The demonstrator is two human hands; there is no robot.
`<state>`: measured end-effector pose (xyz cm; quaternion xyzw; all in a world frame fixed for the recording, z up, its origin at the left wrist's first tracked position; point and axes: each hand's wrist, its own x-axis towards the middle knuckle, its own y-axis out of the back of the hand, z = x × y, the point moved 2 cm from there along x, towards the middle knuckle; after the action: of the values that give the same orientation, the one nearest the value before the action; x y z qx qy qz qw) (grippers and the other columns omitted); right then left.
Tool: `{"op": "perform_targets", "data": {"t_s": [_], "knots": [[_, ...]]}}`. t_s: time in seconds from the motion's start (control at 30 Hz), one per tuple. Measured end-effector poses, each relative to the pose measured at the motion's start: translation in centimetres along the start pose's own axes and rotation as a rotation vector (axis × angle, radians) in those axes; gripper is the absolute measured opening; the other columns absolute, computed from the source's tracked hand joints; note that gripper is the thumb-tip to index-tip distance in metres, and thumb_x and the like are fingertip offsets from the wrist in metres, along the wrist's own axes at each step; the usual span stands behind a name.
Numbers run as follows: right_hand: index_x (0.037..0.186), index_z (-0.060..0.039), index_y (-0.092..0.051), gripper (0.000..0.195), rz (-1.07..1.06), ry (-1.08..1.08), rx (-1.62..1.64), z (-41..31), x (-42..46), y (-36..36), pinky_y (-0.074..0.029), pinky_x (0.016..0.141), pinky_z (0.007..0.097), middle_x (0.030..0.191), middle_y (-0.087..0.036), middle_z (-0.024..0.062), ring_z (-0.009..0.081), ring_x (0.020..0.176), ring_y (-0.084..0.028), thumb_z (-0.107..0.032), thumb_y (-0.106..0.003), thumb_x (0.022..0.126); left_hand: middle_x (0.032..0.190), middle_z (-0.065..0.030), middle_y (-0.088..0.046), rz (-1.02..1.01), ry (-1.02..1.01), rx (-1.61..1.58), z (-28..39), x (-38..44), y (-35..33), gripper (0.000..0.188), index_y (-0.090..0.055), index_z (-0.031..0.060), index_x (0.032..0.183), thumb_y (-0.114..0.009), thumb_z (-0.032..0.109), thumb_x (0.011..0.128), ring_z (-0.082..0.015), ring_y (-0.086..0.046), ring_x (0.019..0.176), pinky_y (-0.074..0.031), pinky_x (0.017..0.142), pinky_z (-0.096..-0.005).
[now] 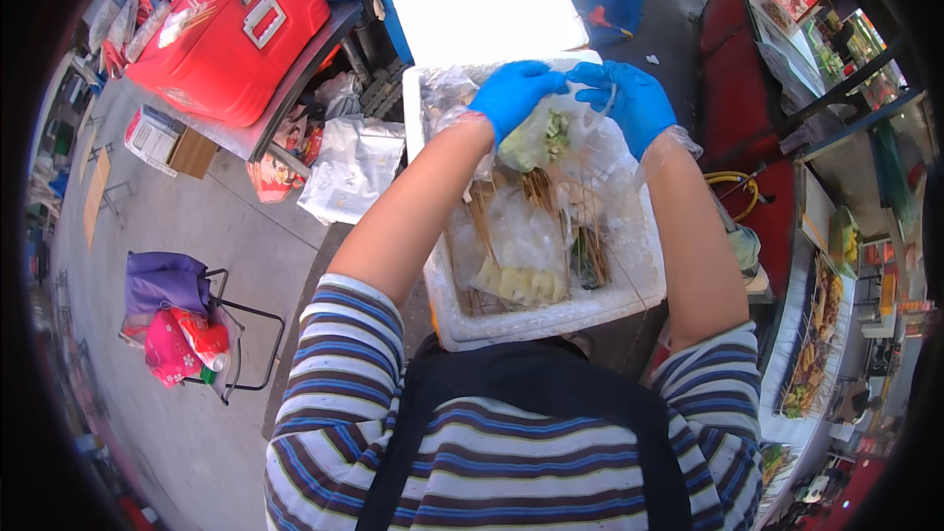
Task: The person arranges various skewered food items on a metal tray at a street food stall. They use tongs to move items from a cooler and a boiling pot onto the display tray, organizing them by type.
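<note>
A white foam box point(546, 324) stands before me, its inside holding clear plastic bags and many thin wooden skewers point(542, 192). Over its far part, my left hand point(518, 96) in a blue glove has its fingers closed on the top of a thin clear plastic bag point(542, 136) with chopped green vegetables inside. Close by on the right, my right hand point(623, 99), gloved too, holds a twisted strand of the bag between its fingers. Pale yellow pieces point(523, 284) lie in a bag near the box's front edge. Dark green food on skewers point(586, 258) is beside them.
A bright white lid or panel point(483, 0) stands behind the box. At upper left, a red cooler box point(228, 29) rests on a table. A folding chair point(254, 310) with bags is at left. Food on skewers point(811, 339) lies along a counter at right.
</note>
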<state>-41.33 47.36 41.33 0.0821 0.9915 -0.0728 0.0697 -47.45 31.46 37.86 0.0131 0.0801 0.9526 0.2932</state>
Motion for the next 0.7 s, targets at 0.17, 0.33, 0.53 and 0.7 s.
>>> {"op": "perform_targets", "data": {"t_s": [0.17,0.33,0.53,0.7], "knots": [[0.096,-0.0044,-0.056,0.035,0.030,0.048,-0.206,-2.2,-1.8,-1.0,-0.042,0.081,0.0316,0.098,-0.060,0.0091,0.0200,0.094,-0.057,-0.036,-0.060,0.080,0.100,-0.0102,-0.062,-0.033,-0.204,0.034,4.3,1.6,-1.5,0.035,-0.062,0.0039,0.104,-0.057,0.030,0.082,-0.0174,-0.056,0.093,-0.041,0.084,-0.0291],[0.101,-0.0040,-0.057,0.032,0.118,0.139,-0.494,-1.8,-2.3,0.0,-0.047,0.069,0.0271,0.095,-0.060,0.0084,0.0162,0.081,-0.057,-0.030,-0.060,0.083,0.101,-0.0120,-0.062,-0.174,-0.258,0.173,7.4,1.4,-2.3,0.036,-0.064,0.0067,0.102,-0.060,0.036,0.080,-0.0194,-0.056,0.097,-0.040,0.089,-0.0291],[0.091,-0.0024,-0.061,0.015,0.492,0.172,-0.072,1.5,-0.7,7.6,-0.041,0.052,0.0240,0.075,-0.062,0.0061,0.0126,0.058,-0.052,-0.011,-0.055,0.081,0.085,-0.0128,-0.063,0.119,-0.193,0.161,4.0,0.1,0.9,0.032,-0.066,0.0058,0.088,-0.058,0.035,0.077,-0.0215,-0.059,0.080,-0.045,0.075,-0.0318],[0.093,-0.0005,-0.061,0.016,0.630,0.219,0.482,8.2,-1.0,15.5,-0.042,0.059,0.0232,0.072,-0.058,0.0052,0.0129,0.062,-0.051,-0.007,-0.054,0.081,0.092,-0.0112,-0.064,0.113,0.009,0.492,-8.1,-2.0,1.1,0.021,-0.065,0.0099,0.096,-0.056,0.018,0.078,-0.0239,-0.061,0.084,-0.047,0.076,-0.0335]]}}
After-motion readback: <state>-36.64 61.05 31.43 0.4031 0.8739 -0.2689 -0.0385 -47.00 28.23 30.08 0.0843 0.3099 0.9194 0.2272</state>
